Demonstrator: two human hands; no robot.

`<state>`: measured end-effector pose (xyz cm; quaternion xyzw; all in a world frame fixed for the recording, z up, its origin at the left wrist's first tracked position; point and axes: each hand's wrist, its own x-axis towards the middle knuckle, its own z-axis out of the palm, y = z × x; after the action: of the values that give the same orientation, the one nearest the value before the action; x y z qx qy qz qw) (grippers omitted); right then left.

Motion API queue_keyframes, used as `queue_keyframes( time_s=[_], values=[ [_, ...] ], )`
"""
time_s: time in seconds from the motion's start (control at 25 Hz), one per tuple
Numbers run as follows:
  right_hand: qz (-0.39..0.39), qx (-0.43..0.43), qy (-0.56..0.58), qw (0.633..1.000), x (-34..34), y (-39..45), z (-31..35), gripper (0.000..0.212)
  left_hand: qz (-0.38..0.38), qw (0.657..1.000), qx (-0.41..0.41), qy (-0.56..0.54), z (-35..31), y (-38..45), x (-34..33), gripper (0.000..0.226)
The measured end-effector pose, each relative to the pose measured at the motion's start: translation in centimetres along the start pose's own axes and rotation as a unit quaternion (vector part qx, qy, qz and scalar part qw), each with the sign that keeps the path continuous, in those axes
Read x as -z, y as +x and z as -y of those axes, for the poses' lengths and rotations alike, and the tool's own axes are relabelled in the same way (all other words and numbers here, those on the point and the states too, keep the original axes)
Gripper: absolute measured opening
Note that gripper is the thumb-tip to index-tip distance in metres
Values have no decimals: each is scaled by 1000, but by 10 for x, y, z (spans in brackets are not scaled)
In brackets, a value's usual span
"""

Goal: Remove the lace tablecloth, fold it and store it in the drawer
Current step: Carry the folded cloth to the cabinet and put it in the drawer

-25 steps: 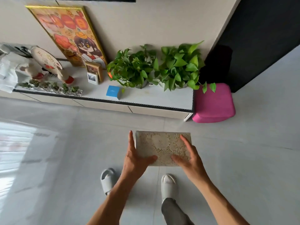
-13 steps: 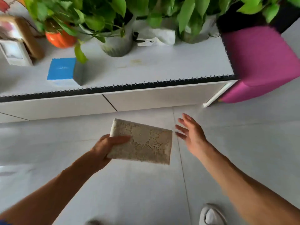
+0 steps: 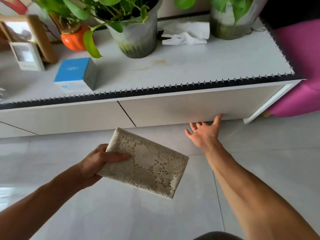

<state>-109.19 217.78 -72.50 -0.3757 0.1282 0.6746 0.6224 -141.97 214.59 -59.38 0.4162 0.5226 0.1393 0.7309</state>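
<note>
The cream lace tablecloth (image 3: 149, 164) is folded into a thick rectangle, held above the grey floor. My left hand (image 3: 98, 161) grips its left end, thumb on top. My right hand (image 3: 205, 133) is spread, its fingertips at the bottom edge of the right-hand white drawer front (image 3: 190, 108) of the low cabinet. The drawer front sits flush with the one beside it.
On the cabinet top (image 3: 199, 63) stand two potted plants (image 3: 136, 32), an orange pot (image 3: 74, 38), a blue box (image 3: 76, 75), photo frames (image 3: 27, 54) and a crumpled tissue (image 3: 187, 34). A magenta stool (image 3: 299, 66) stands right of the cabinet.
My right hand let go of the folded cloth and reached forward to the drawer's lower edge. My left hand kept the cloth. The view moved closer to the cabinet.
</note>
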Motion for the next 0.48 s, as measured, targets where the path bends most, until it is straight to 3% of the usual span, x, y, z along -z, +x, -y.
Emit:
queue_keyframes(
  time_s=[0.36, 0.4, 0.48],
  values=[
    [-23, -19, -23, 999, 9, -29, 1, 105, 95, 995, -21, -1, -19, 1, -24, 45],
    [-21, -40, -49, 998, 11, -43, -1, 103, 105, 994, -23, 1, -23, 2, -26, 44],
    [-52, -47, -222, 972, 17, -86, -2, 81, 126, 991, -35, -4, -33, 1, -30, 42]
  ],
)
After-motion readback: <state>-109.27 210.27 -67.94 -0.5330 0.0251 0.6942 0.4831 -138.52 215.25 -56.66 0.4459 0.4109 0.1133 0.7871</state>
